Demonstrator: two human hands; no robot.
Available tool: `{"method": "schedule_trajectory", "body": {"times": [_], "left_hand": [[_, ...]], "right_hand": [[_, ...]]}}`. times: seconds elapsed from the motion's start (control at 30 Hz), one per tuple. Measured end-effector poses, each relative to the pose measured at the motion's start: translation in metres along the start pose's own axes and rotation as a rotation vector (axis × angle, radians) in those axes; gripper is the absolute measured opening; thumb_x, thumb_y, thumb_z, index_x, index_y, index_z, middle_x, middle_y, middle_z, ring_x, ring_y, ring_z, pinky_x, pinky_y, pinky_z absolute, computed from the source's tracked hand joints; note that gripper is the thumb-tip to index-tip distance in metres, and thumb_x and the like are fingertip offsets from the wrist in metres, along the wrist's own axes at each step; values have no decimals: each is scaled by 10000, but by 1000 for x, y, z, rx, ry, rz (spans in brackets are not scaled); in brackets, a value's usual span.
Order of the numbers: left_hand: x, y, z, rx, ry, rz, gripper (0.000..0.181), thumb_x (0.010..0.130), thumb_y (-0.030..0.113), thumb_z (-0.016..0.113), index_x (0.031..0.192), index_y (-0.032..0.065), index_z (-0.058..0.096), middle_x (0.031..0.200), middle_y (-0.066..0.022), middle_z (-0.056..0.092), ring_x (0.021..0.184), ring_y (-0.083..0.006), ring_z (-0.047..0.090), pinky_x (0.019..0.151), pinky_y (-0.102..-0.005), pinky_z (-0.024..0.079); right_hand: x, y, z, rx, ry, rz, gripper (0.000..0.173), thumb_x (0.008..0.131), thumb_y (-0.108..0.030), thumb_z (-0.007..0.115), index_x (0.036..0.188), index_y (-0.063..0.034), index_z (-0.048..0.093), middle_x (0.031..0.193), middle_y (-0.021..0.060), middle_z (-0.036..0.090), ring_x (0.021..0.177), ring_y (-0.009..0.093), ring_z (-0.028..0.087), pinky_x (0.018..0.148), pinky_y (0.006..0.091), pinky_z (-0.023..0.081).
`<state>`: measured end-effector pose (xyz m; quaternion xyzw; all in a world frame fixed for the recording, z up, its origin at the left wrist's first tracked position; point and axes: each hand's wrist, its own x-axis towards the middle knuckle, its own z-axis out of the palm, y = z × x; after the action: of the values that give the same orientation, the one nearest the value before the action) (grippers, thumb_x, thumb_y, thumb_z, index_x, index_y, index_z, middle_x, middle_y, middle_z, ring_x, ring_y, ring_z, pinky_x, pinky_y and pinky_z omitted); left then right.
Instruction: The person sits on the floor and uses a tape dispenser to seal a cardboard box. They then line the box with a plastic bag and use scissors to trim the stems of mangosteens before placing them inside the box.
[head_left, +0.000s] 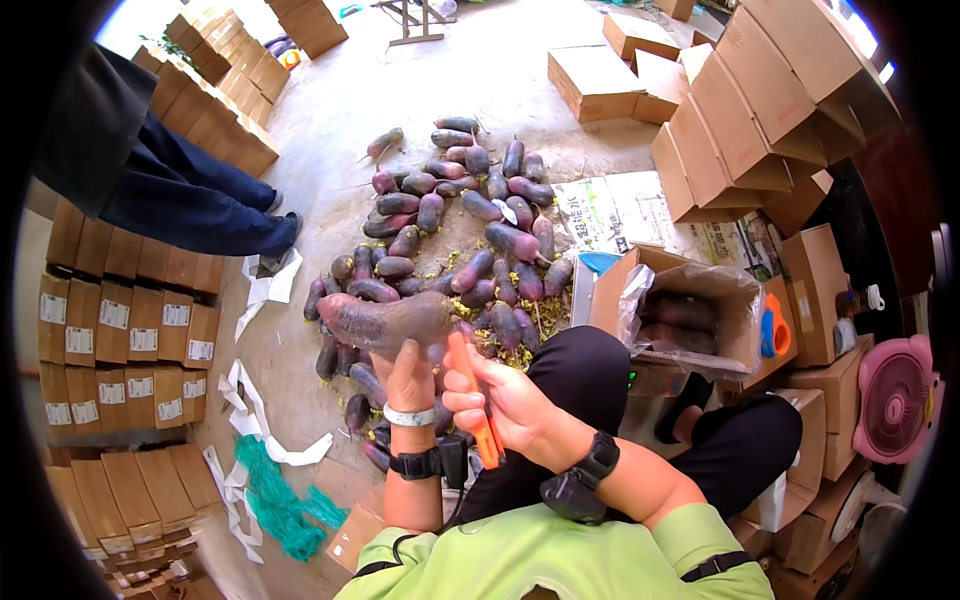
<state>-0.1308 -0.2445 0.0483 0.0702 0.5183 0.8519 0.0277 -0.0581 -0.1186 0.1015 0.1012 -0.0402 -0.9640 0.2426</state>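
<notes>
My left hand (409, 379) supports a large dark purple radish (386, 319) from below, lying crosswise above the floor pile. In my right hand (510, 394) is an orange-handled knife (489, 444). Its upper end is at the radish's right end; I cannot make out the blade. Beneath and beyond both hands, many purple radishes (514, 241) lie loose on the floor among yellow leaf scraps (551, 315). To the right of my knee stands an open cardboard box (611, 304) with a clear plastic liner (637, 289) and several radishes (679, 313) inside.
A person (202, 187) stands at the left, near stacked labelled cartons (127, 322). White strips (292, 454) and green netting (281, 495) litter the floor. More cardboard boxes (739, 135) rise at the right, above an orange-and-blue tape dispenser (780, 326) and a pink fan (892, 405).
</notes>
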Motion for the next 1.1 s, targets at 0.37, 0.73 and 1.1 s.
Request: {"method": "schedule_trajectory", "body": {"times": [0.37, 0.73, 1.1], "left_hand": [[-7, -4, -60, -394, 84, -460, 671, 804, 331, 653, 1356, 138, 324, 1337, -116, 435, 1172, -288, 475, 966, -421, 414], [45, 45, -25, 593, -187, -264, 727, 627, 39, 714, 1270, 30, 375, 1109, -91, 549, 978, -220, 573, 875, -353, 466], [70, 88, 230, 978, -1347, -171, 813, 586, 125, 759, 1300, 32, 379, 1107, -158, 568, 976, -218, 585, 795, -326, 507]], "right_hand": [[1, -63, 30, -672, 390, -194, 173, 955, -216, 417, 1079, -101, 453, 805, 40, 511, 640, 128, 505, 555, 309, 468], [-183, -170, 72, -1320, 827, -838, 274, 922, -174, 500, 1168, -64, 451, 755, 8, 545, 537, 38, 484, 444, 178, 406], [-289, -249, -27, -1636, 1530, -979, 471, 707, -237, 717, 1073, -19, 517, 911, 124, 600, 853, 210, 581, 782, 327, 458]]}}
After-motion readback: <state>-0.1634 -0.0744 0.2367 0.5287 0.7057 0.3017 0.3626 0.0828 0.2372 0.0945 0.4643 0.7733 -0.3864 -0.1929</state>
